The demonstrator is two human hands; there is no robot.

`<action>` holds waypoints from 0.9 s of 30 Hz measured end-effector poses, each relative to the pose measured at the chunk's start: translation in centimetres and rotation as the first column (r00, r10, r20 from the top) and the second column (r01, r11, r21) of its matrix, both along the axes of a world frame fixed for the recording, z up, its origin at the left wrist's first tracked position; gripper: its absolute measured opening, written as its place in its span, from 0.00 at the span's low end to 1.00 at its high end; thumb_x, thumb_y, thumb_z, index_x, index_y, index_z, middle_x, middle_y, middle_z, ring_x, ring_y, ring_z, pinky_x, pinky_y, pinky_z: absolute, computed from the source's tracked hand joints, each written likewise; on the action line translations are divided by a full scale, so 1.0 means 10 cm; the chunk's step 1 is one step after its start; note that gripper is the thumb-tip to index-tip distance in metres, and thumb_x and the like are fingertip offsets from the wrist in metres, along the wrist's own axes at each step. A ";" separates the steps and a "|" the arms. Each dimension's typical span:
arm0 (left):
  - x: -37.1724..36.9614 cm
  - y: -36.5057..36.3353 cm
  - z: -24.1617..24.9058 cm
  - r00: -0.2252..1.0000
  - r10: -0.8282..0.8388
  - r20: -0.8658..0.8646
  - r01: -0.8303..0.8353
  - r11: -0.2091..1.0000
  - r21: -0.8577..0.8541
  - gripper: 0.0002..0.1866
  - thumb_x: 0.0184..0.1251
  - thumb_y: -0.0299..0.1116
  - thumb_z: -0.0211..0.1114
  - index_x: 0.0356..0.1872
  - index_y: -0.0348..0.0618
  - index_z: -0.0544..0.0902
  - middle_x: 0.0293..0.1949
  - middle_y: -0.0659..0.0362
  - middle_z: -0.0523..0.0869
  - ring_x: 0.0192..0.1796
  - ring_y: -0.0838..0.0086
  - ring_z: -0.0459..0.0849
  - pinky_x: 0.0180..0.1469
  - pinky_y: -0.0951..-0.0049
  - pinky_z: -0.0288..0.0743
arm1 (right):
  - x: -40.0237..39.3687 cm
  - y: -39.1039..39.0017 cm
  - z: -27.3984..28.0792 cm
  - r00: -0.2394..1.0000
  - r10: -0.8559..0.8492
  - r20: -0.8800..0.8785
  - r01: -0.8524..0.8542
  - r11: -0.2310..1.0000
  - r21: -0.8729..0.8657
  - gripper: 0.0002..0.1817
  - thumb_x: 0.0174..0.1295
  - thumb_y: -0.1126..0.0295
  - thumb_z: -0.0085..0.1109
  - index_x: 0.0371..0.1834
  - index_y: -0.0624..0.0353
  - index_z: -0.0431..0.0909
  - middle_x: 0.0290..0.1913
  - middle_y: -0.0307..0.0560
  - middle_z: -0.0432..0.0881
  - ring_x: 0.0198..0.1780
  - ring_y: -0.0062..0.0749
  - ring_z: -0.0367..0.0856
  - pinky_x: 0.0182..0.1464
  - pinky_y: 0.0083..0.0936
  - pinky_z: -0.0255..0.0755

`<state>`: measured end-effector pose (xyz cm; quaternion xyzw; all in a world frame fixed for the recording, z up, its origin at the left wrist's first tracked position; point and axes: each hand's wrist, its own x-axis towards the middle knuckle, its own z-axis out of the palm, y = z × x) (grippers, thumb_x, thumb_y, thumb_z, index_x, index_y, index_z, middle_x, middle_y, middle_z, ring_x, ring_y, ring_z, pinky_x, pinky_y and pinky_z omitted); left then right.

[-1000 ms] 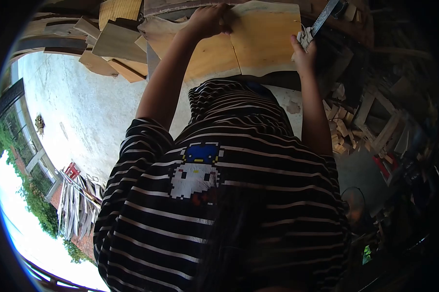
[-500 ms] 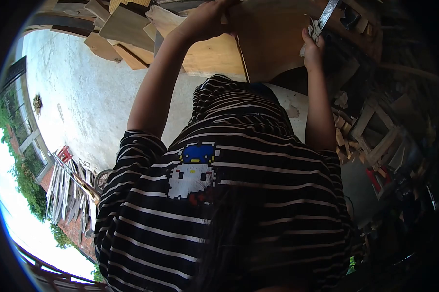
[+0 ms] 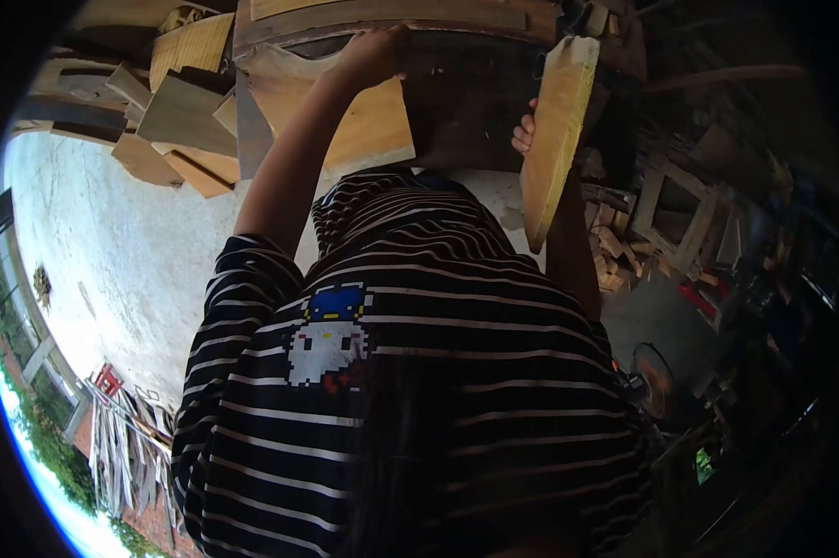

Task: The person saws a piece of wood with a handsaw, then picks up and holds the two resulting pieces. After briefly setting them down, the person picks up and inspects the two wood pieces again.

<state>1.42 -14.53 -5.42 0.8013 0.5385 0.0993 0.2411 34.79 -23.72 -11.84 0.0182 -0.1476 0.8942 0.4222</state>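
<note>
Head view only: we are looking down over a person's striped shirt [image 3: 419,372] at both bare arms reaching up to a pile of wood. The right hand [image 3: 524,133] is now gripping a pale wooden board [image 3: 554,139] that is standing tilted on edge, its thin side facing us; only the fingers [image 3: 528,123] are showing, curled around the board's near edge, the rest hidden behind it. Half a second ago that board was lying flatter and darker in front of us, and a second ago it was lying flat with its broad yellow face up, so it is being swung up toward the right. The metal tool and rag seen by the right hand earlier are no longer showing. The left hand [image 3: 375,51] is staying closed over the far edge of a second flat yellow board [image 3: 368,126], much as before; we cannot tell how tightly. A dark surface [image 3: 461,112] is now exposed between the two boards. Offcut planks [image 3: 182,112] are lying piled at upper left beside the concrete ground [image 3: 131,242], and scrap blocks [image 3: 624,251] are lying at right.
</note>
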 end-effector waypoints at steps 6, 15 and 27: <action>0.35 0.17 -0.35 0.973 -0.194 -0.125 0.176 0.974 -0.142 0.22 0.44 0.42 0.73 0.44 0.56 0.78 0.44 0.58 0.83 0.56 0.62 0.76 0.57 0.55 0.62 | -0.35 -0.37 0.27 0.976 -0.114 0.184 0.139 0.982 -0.131 0.20 0.66 0.54 0.47 0.53 0.55 0.67 0.28 0.43 0.73 0.26 0.29 0.70 0.30 0.24 0.65; 0.45 0.04 -0.33 0.936 -0.111 -0.335 0.077 0.990 -0.115 0.17 0.54 0.44 0.67 0.45 0.57 0.79 0.48 0.58 0.80 0.59 0.64 0.73 0.60 0.48 0.57 | -0.48 -0.52 0.35 0.965 -0.178 0.193 0.213 0.961 -0.179 0.17 0.65 0.58 0.47 0.50 0.57 0.70 0.26 0.43 0.73 0.25 0.28 0.69 0.28 0.24 0.64; 0.93 -0.87 1.02 0.566 0.107 0.818 0.510 0.734 -0.448 0.36 0.60 0.46 0.66 0.65 0.45 0.62 0.65 0.49 0.64 0.67 0.56 0.63 0.64 0.61 0.62 | -0.50 -0.56 0.34 0.949 -0.185 0.256 0.244 0.944 -0.223 0.16 0.62 0.62 0.51 0.49 0.58 0.69 0.25 0.41 0.71 0.24 0.27 0.68 0.28 0.23 0.64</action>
